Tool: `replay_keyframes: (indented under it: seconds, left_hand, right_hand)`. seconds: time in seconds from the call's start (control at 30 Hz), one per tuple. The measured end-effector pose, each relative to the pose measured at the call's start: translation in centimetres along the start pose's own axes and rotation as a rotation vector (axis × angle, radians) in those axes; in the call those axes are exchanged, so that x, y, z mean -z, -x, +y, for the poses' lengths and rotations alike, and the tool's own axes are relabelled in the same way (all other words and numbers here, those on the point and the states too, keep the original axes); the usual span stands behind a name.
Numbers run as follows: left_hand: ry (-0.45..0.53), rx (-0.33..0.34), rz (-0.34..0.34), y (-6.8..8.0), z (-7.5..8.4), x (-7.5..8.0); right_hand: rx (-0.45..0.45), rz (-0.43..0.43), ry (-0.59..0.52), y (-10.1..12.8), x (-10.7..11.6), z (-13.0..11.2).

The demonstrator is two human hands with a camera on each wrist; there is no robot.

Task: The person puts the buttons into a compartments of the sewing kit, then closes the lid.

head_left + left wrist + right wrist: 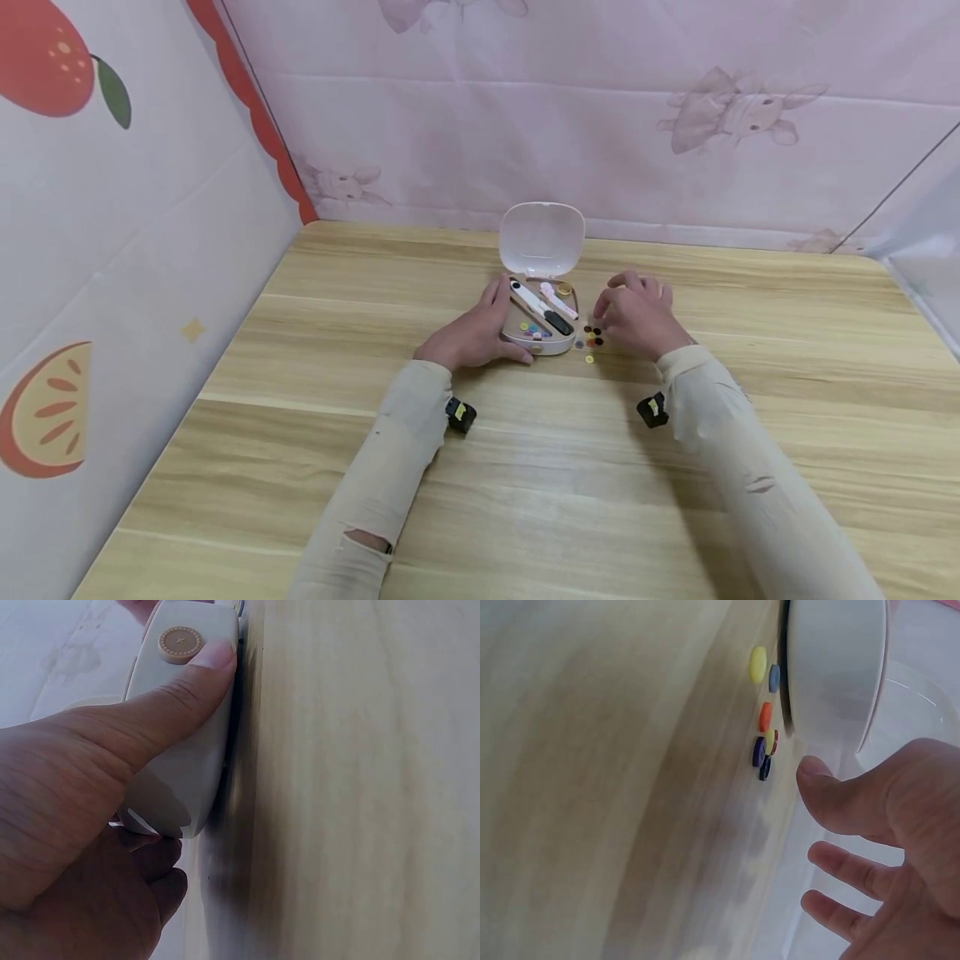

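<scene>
In the left wrist view the left hand [82, 825] fills the lower left corner, cut off by the frame, and its thumb covers part of the small cream plastic sewing box [184, 727]; the box's contents are hidden behind its wall. In the right wrist view the right hand [889, 847] runs off the right and bottom edges, its fingertips out of sight. The little coloured round buttons [765, 712] near its thumb are blurred. From the head view, the tiny items inside the box [534, 331] beside the left hand are too small to tell apart.
</scene>
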State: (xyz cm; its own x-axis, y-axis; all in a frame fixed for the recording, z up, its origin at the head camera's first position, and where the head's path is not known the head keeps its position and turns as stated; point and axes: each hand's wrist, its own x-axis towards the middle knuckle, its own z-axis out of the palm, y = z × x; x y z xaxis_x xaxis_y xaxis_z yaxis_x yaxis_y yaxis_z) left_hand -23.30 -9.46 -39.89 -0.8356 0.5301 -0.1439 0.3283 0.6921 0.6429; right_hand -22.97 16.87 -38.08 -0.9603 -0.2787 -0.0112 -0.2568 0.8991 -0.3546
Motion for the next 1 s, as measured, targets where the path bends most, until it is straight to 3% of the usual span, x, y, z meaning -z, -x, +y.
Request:
replay_keyframes:
  seconds: [0.4, 1.0]
  left_hand:
    - [-0.006, 0.007, 0.002, 0.0, -0.1, -0.2]
    - [0.011, 0.012, -0.006, 0.0, 0.0, 0.0]
  right_hand:
    - [-0.025, -0.064, -0.001, -0.3, -0.9, 0.4]
    - [-0.088, -0.040, -0.019, -0.2, -1.0, 1.2]
